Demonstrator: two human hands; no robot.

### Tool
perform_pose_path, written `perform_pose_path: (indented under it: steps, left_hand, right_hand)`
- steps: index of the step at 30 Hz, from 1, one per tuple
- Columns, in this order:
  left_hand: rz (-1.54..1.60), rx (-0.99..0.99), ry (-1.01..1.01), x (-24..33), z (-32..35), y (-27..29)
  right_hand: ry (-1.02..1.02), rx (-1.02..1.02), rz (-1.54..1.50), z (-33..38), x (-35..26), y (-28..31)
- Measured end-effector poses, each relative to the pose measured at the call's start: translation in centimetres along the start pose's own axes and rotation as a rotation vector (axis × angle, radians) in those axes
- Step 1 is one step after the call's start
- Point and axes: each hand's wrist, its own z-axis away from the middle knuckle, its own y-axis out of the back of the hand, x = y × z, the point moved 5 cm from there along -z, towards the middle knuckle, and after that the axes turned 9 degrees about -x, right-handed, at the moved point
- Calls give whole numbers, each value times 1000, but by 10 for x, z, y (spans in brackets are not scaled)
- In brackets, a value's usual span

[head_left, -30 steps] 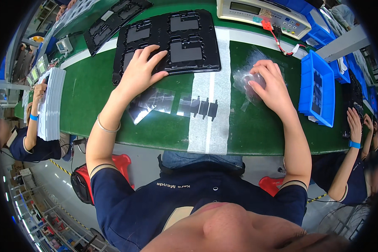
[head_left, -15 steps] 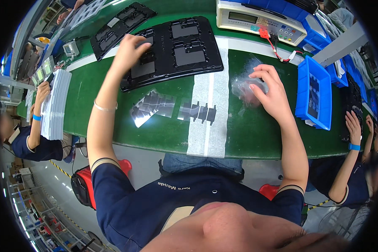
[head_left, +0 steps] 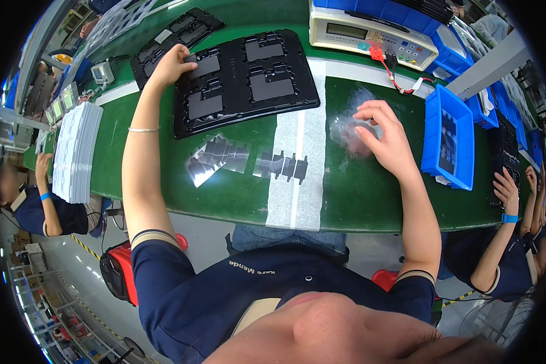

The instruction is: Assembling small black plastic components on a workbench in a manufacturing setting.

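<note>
My left hand (head_left: 171, 65) is at the upper left edge of a black plastic tray (head_left: 235, 85). Its thumb and fingers are apart, and the thumb tip lies beside a flat grey piece (head_left: 206, 65) in a pocket of the tray. Similar pieces fill the tray's other pockets. Over a crumpled heap of clear film (head_left: 347, 130) rests my right hand (head_left: 387, 134), its fingers curved and spread, with nothing visible between them. Between my arms lie clear film strips (head_left: 218, 158) and several small dark-tabbed pieces (head_left: 290, 168) on the green table.
A second black tray (head_left: 158, 54) lies behind. At the back right stands a cream-coloured meter (head_left: 370, 37) with red and black leads. A blue bin (head_left: 431, 145) is to the right, a white stack (head_left: 76, 155) to the left. People sit at both sides.
My left hand has drawn left across the tray to its edge, uncovering the grey piece in the upper left pocket. My right hand has hardly moved.
</note>
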Motion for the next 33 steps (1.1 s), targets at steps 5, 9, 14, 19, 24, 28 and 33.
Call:
perform_pose_path:
  steps: [5, 9, 14, 19, 24, 28, 33]
  left_hand:
    - [333, 298, 9, 26, 44, 0]
    - [671, 305, -141, 82, 77, -20]
    - [883, -85, -240, 187, 138, -83]
    - [1083, -243, -350, 205, 154, -119]
    - [1157, -659, -215, 209, 172, -148]
    - [984, -643, -394, 213, 181, -147]
    - [898, -646, -464, 218, 185, -145]
  right_hand:
    - [37, -27, 25, -3, 3, -6]
    - [90, 11, 18, -7, 1, -9]
    - [174, 60, -321, -20, -44, -24]
    - [42, -198, -512, -25, -61, -51]
    - [22, -81, -592, -5, -46, -59]
    - [-22, -105, -586, 3, -55, -59]
    - [-8, -179, -603, 4, -51, -59]
